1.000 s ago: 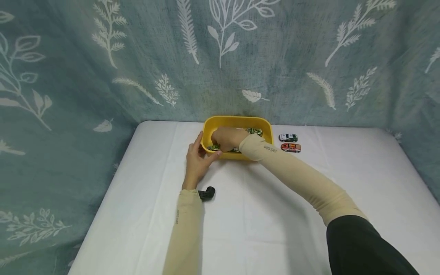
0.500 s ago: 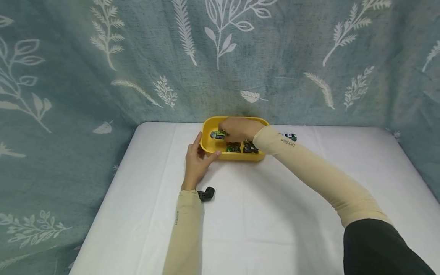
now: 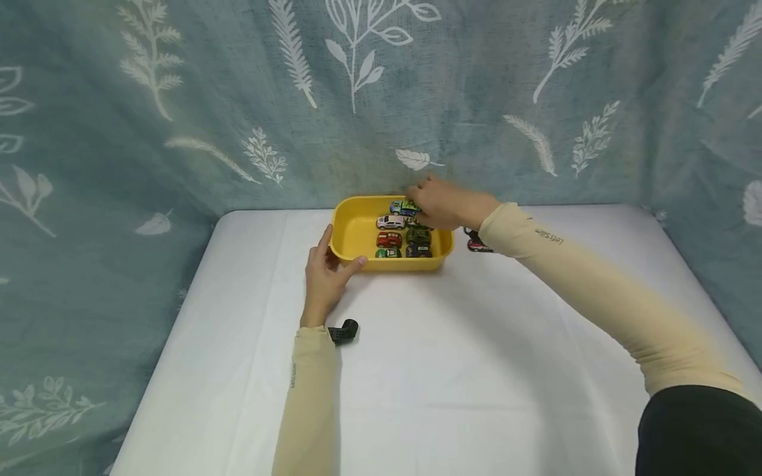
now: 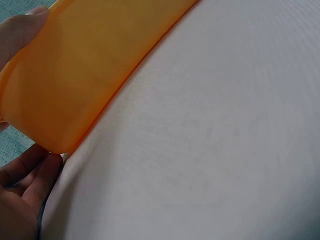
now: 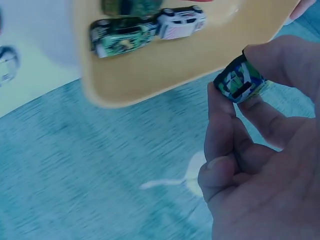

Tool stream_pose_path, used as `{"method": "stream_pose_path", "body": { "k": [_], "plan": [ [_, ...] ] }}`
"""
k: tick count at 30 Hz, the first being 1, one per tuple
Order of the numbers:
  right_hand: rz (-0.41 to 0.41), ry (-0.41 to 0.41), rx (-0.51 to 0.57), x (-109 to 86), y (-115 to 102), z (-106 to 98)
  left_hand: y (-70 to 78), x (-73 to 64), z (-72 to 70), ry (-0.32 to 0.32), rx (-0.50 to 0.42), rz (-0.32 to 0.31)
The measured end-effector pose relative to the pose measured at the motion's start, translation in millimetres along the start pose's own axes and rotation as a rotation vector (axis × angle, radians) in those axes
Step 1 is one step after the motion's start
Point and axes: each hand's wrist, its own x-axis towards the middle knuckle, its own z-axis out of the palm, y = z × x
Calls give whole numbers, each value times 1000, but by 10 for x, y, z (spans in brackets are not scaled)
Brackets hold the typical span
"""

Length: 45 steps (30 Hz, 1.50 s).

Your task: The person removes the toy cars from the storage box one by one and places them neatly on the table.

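My left hand (image 3: 324, 287) grips the near left corner of a yellow plastic tray (image 3: 359, 228), thumb at the front and fingers along the side. In the left wrist view, its thumb (image 4: 25, 32) lies over the tray's rim. My right hand (image 3: 449, 201) is at the far side of the tray and pinches a blue-green toy car (image 5: 240, 80) between thumb and fingers. Inside the tray, toy cars stand in two columns, including a white car (image 3: 390, 222), a red car (image 3: 389, 239) and a dark green car (image 3: 419, 236). A green car (image 5: 125, 37) and a pinkish-white car show in the right wrist view.
To the tray's right, toy cars lie on the white table, one a red car (image 3: 479, 246), partly hidden by my right sleeve (image 3: 571, 271). A blue-green leaf-patterned curtain (image 3: 369, 145) hangs right behind the tray. A black wrist camera (image 3: 345, 331) sits on my left wrist.
My right hand has moved from the tray's left part to its far right side, carrying the blue-green car. More cars in the tray show. The left hand keeps its grip; the head view has shifted slightly.
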Motion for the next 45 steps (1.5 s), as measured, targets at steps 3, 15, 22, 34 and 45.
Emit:
{"method": "stream_pose_path", "body": {
  "k": [3, 15, 22, 34, 45],
  "plan": [
    [14, -8, 32, -108, 91, 22, -2, -7, -4, 5, 5, -3],
    [-21, 36, 110, -589, 414, 49, 16, -22, 18, -2, 13, -19],
    [34, -20, 85, -828, 464, 2, 25, -12, 0, 10, 8, -15],
    [103, -6, 19, -1217, 552, 229, 48, -13, 33, -10, 22, -19],
    [112, -9, 13, -1301, 707, 809, 32, -20, 34, -4, 27, -32]
  ]
}}
